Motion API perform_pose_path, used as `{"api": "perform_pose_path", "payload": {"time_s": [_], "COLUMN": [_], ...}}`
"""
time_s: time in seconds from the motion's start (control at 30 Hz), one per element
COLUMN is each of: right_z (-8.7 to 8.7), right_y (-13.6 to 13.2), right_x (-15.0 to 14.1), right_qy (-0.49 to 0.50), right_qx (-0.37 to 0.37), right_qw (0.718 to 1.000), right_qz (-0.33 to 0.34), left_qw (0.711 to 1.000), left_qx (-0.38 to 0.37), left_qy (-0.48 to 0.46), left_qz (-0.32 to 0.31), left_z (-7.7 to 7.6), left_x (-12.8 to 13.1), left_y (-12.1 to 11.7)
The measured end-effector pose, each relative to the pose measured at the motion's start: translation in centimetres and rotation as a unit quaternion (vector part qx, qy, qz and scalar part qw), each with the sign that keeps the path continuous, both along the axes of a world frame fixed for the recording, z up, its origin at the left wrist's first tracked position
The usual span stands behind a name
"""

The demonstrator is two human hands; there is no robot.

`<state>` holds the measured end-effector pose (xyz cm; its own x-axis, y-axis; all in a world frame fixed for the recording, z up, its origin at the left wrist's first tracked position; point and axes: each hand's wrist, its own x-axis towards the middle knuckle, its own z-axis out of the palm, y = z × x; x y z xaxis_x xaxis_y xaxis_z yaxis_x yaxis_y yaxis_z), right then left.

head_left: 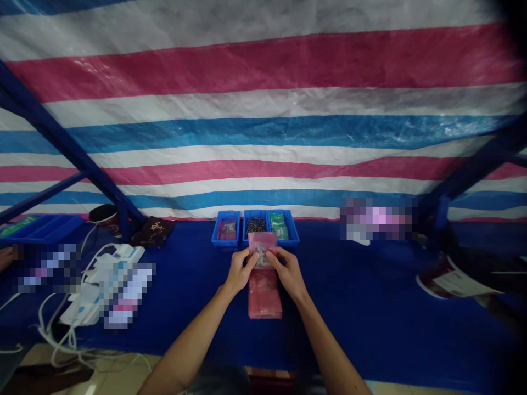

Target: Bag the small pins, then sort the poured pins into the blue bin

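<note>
While both thumbs press on its front, the small pink plastic bag [262, 242] is held upright between my two hands, with small pieces showing low in it that I can't make out. My left hand [241, 271] pinches its left edge, thumb against the front and fingers curled behind, and my right hand [289, 274] has the right edge in the same narrow pinch. Just below and between my hands, a stack of red plastic bags [264, 299] lies on the blue table [354, 323]. Beyond my fingertips I see blue trays: the one ahead of my left hand [225, 243] holds a pink packet [226, 229], the middle one holds dark screws [256, 225], and the one ahead of my right hand holds green packets [279, 226]. Well to the left of my left hand are white power strips [88, 299] with tangled white cables [53, 343], and past them a dark brown packet [154, 231], a dark round tub [106, 218] and another blue tray [45, 229]. Another person's hand [6, 258] shows at the far left edge. Well to the right of my right hand stands a round container with a pale label [463, 281]. Behind everything, beyond both hands, hangs a striped plastic sheet [263, 131], with blue metal bars [61, 137] slanting at either side.
</note>
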<state>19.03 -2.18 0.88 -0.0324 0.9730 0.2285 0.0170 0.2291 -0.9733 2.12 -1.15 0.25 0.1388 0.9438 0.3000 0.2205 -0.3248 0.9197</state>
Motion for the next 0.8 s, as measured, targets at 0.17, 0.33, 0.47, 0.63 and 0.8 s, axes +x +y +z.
{"api": "perform_pose_path", "payload": {"time_s": [0.17, 0.33, 0.47, 0.63, 0.8], "right_z": [0.05, -0.10, -0.04, -0.10, -0.06], "right_y": [-0.04, 0.06, 0.03, -0.08, -0.18], "right_x": [0.21, 0.22, 0.07, 0.09, 0.04], "right_qy": [-0.012, -0.010, -0.005, -0.004, -0.009], "right_qx": [0.012, 0.005, 0.000, 0.002, 0.003], "right_qw": [1.000, 1.000, 1.000, 1.000, 1.000], "right_qz": [-0.010, -0.017, -0.007, -0.007, 0.004], "left_qw": [1.000, 1.000, 1.000, 0.999, 1.000], "left_qx": [-0.004, -0.004, 0.013, 0.015, 0.011], "left_qy": [0.001, 0.002, 0.009, 0.016, 0.011], "left_qz": [-0.013, -0.029, -0.025, -0.042, -0.016], "left_z": [-0.30, -0.18, -0.08, -0.39, -0.52], "left_x": [-0.09, -0.01, 0.01, -0.12, -0.12], "left_y": [0.03, 0.16, 0.17, 0.09, 0.19]}}
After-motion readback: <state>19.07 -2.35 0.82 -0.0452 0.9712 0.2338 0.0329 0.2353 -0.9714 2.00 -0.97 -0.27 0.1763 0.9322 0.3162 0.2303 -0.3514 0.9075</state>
